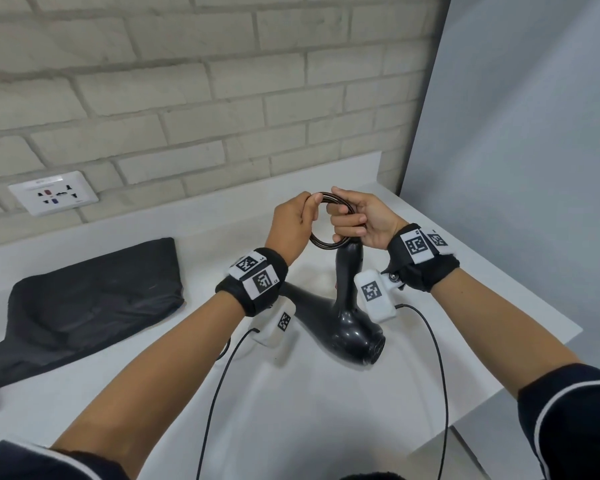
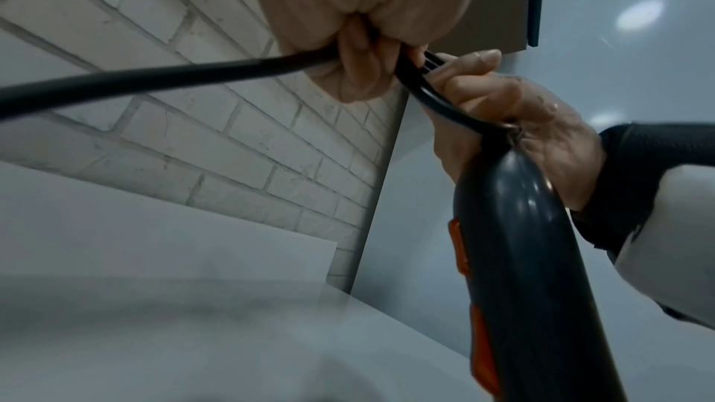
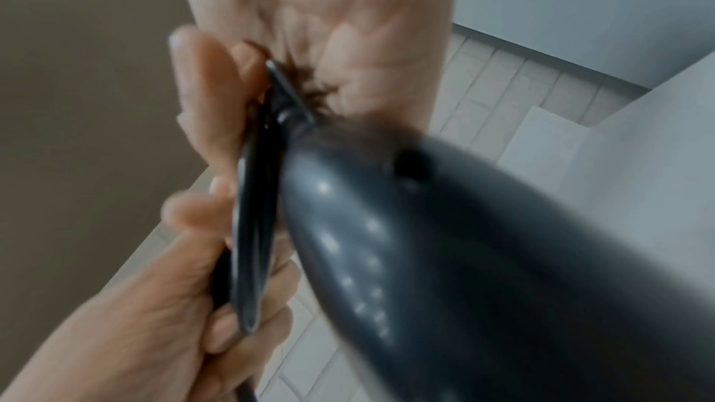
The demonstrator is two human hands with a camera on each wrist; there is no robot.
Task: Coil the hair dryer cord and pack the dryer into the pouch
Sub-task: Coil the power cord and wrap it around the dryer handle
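Note:
The black hair dryer (image 1: 354, 327) rests on the white counter (image 1: 482, 306), its handle (image 2: 522, 240) slanting up toward my hands. Its cord (image 1: 326, 247) is wound into a small ring at the handle's end. My left hand (image 1: 298, 220) grips the ring's left side, with one strand (image 2: 154, 78) running out of its fingers. My right hand (image 1: 354, 223) pinches the right side of the loops, just above the handle. In the right wrist view the loops (image 3: 251, 225) stand edge-on between both hands, beside the blurred handle (image 3: 464, 256). The black pouch (image 1: 94, 299) lies flat on the counter, far left.
A brick wall with a white socket plate (image 1: 52, 194) stands behind the counter. A grey panel (image 1: 516, 168) closes off the right side. Two thin black cables (image 1: 437, 358) hang from the wrist cameras over a white basin (image 1: 291, 393) in front of me.

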